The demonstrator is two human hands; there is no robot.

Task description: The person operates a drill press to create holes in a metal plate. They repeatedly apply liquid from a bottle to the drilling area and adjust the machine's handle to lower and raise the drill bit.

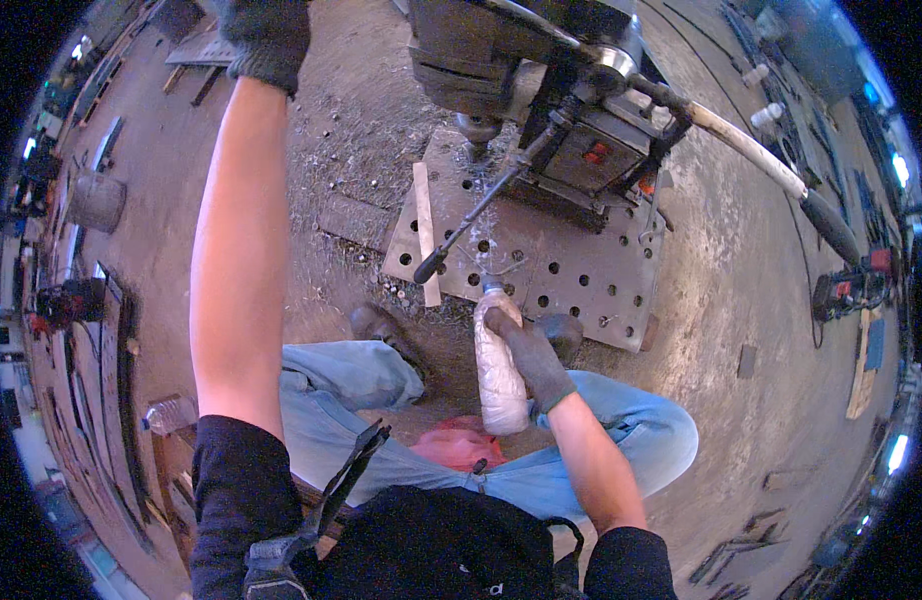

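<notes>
My right hand [529,355], in a grey glove, is wrapped round a plastic bottle [498,375] filled with whitish stuff. The bottle's neck points away from me, at the near edge of a steel plate [526,290] full of round holes. Over that plate stands a drilling machine [461,75], its spindle [478,128] above the far left part. A thin lever with a black knob [428,268] slants down from it toward me. My left hand [268,40], in a dark glove, reaches far forward left of the machine; its fingers are hidden at the picture's edge.
A pale flat strip [426,235] lies across the plate's left side. Metal shavings [356,150] litter the floor beside it. A long bar handle [751,145] juts right from the machine. A pink bag [456,445] lies between my legs; a clear bottle [171,415] is at my left.
</notes>
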